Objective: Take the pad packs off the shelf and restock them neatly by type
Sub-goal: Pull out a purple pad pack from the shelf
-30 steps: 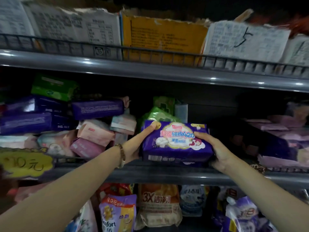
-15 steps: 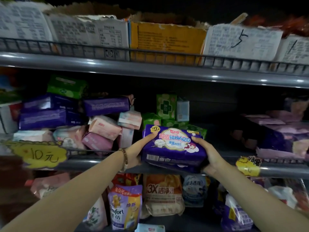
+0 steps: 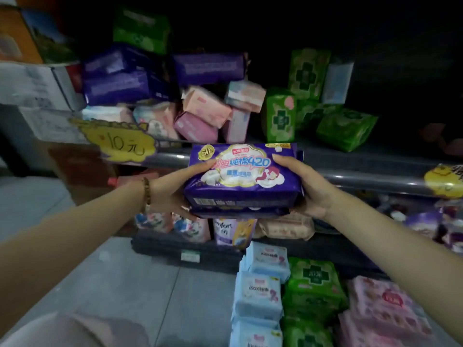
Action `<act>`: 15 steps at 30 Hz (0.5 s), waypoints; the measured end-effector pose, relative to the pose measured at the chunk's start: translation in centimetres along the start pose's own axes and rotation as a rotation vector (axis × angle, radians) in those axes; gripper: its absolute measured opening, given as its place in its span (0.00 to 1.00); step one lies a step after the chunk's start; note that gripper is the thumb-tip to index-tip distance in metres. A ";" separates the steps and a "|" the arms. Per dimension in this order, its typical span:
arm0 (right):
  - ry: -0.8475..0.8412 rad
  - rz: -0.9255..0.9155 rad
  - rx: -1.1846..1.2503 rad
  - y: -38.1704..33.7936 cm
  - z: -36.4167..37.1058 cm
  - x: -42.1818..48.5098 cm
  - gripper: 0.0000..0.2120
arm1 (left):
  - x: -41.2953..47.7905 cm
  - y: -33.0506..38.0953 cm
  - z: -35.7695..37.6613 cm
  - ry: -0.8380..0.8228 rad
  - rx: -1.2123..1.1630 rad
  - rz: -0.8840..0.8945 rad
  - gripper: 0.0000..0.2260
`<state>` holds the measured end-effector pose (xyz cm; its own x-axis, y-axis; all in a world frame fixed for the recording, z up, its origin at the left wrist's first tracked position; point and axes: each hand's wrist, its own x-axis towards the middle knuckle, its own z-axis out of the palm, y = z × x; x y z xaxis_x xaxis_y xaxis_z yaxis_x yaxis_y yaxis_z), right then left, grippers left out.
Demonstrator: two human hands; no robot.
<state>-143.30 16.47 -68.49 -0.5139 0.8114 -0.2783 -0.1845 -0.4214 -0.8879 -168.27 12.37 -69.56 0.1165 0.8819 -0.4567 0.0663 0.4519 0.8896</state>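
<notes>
Both grips stay closed on the purple pad pack [image 3: 243, 176], left hand [image 3: 170, 194] and right hand [image 3: 310, 194] at its ends, now drawn off the shelf [image 3: 350, 177] toward the sorted floor piles [image 3: 258, 294].

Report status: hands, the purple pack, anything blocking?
Left hand and right hand both grip purple pack, second pack underneath. Held in front of shelf rail. Below: blue pile, green pile, pink pile; nothing between.
</notes>
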 end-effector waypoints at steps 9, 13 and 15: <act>0.092 0.412 0.113 15.9 3.1 8.7 0.11 | 3.3 -13.0 -8.9 0.050 -0.097 -0.398 0.47; 0.165 0.526 0.149 22.1 1.8 12.5 0.13 | 7.3 -19.0 -10.1 0.072 -0.178 -0.544 0.45; 0.199 0.559 0.161 24.9 1.0 14.3 0.12 | 9.8 -21.8 -10.5 0.092 -0.191 -0.617 0.40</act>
<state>-156.11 17.20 -94.18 -0.4055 0.5039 -0.7626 -0.0644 -0.8480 -0.5261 -179.02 12.60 -93.43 0.0277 0.4565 -0.8893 -0.0841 0.8875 0.4530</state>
